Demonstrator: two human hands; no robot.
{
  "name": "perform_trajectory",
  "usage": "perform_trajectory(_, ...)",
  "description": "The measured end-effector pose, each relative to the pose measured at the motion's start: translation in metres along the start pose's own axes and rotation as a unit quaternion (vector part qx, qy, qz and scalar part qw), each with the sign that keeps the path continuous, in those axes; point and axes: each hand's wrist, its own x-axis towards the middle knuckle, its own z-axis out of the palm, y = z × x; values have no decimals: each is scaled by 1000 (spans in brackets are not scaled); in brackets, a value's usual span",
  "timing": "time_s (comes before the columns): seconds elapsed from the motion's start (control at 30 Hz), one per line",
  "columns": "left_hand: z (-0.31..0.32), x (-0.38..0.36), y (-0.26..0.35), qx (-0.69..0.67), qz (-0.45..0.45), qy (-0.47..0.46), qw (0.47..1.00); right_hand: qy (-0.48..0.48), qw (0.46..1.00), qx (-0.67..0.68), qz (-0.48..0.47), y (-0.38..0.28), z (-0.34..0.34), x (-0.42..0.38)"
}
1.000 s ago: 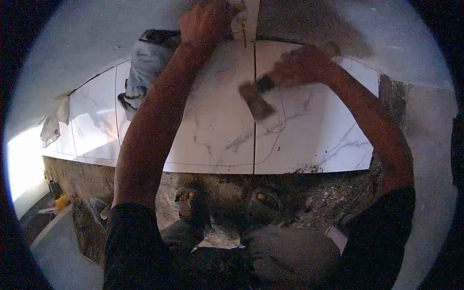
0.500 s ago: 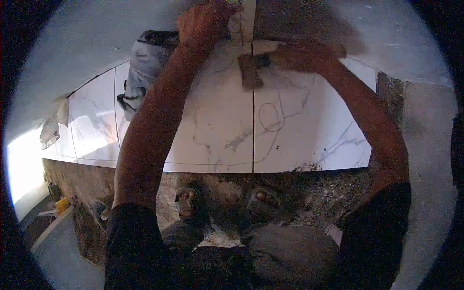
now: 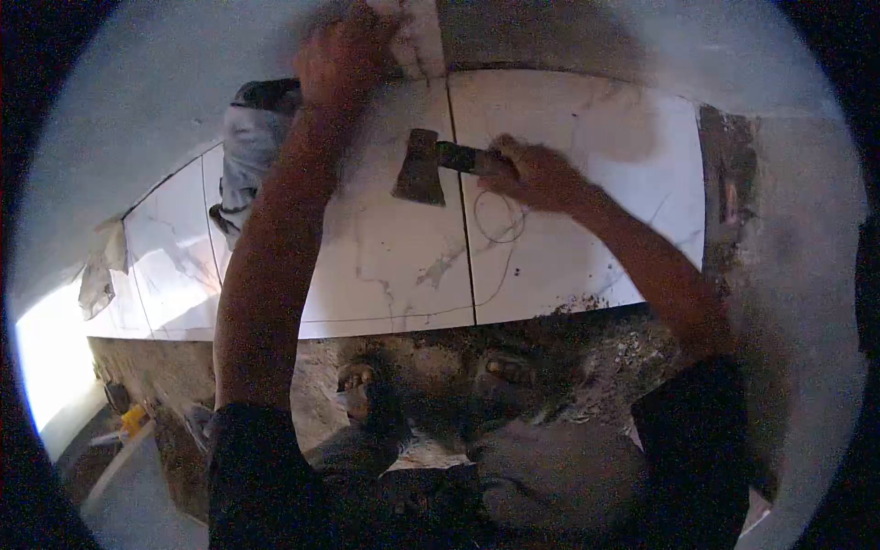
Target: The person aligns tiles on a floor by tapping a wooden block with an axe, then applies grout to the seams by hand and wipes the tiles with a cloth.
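Note:
In the head view, my right hand (image 3: 532, 172) is wrapped round the handle of a small hatchet (image 3: 422, 170). Its dark flared head points left, above the seam between two large white marbled tiles (image 3: 385, 229). My left hand (image 3: 344, 60) is up at the wall, beside the left edge of a narrow marbled tile strip (image 3: 423, 37). Its fingers are dim and smeared, so I cannot make out whether they grip the strip. A pencilled oval and a thin curved line mark the right-hand tile.
A bunched grey-white cloth (image 3: 252, 147) lies left of my left forearm. Another rag (image 3: 103, 270) hangs at the far left. Rough, dirty floor (image 3: 596, 367) with rubble lies under my feet. A yellow object (image 3: 135, 419) sits at lower left. Walls rise behind and to the right.
My right hand has drawn the hatchet back from the wall, down and leftward in view. My left hand stays by the tile strip, and the whole view has shifted slightly.

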Motion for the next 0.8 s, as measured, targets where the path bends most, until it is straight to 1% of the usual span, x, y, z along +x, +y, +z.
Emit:
perform_trajectory(0.03, 11, 5, -7, 2, 8, -4, 1000, 5, 1000, 4, 6, -1, 17, -13)
perform_trajectory(0.07, 27, 14, -26, 27, 117, 92, 989, 37, 992, 113, 52, -5, 34, -27)
perform_trajectory(0.1, 37, 19, -38, 50, 222, 183, 956, 67, 968, 222, 97, -13, 45, -41)
perform_trajectory(0.13, 36, 19, -38, 48, 229, 178, 956, 71, 966, 225, 103, -22, 51, -54)
perform_trajectory(0.17, 36, 18, -38, 29, 215, 167, 962, 52, 915, 355, 183, -32, 55, -65)
perform_trajectory(0.2, 34, 14, -38, 10, 201, 154, 967, 33, 839, 478, 257, -36, 57, -73)
perform_trajectory(0.23, 32, 11, -35, -7, 188, 142, 972, 41, 836, 482, 259, -31, 62, -77)
perform_trajectory(0.3, 28, 10, -33, -38, 166, 112, 979, 134, 793, 532, 263, -21, 77, -90)
perform_trajectory(0.33, 37, 19, -41, -36, 178, 108, 977, 145, 787, 538, 265, -16, 75, -92)
perform_trajectory(0.4, 80, 34, -75, 34, 172, 184, 967, 256, 784, 482, 298, 2, 67, -89)
perform_trajectory(0.43, 99, 24, -85, -18, 147, 174, 974, 262, 778, 486, 300, 13, 64, -89)
perform_trajectory(0.5, 150, -8, -101, -122, 159, 173, 964, 334, 765, 492, 247, 36, 61, -91)
perform_trajectory(0.53, 172, -23, -96, -174, 194, 182, 948, 325, 731, 525, 290, 34, 51, -89)
perform_trajectory(0.57, 176, -32, -85, -174, 196, 180, 948, 327, 729, 526, 292, 35, 51, -89)
perform_trajectory(0.6, 180, -40, -78, -82, 257, 164, 949, 328, 710, 551, 292, 35, 51, -89)
perform_trajectory(0.63, 183, -43, -72, 10, 314, 146, 938, 329, 690, 574, 292, 36, 52, -90)
perform_trajectory(0.67, 188, -37, -68, 9, 315, 143, 938, 330, 689, 574, 295, 36, 53, -90)
perform_trajectory(0.73, 193, -21, -57, 44, 361, 186, 913, 345, 668, 581, 310, 33, 52, -89)
perform_trajectory(0.77, 194, -21, -56, 46, 360, 185, 913, 344, 668, 583, 311, 34, 52, -89)
perform_trajectory(0.8, 182, -26, -42, 72, 315, 120, 939, 342, 672, 583, 304, 36, 52, -90)
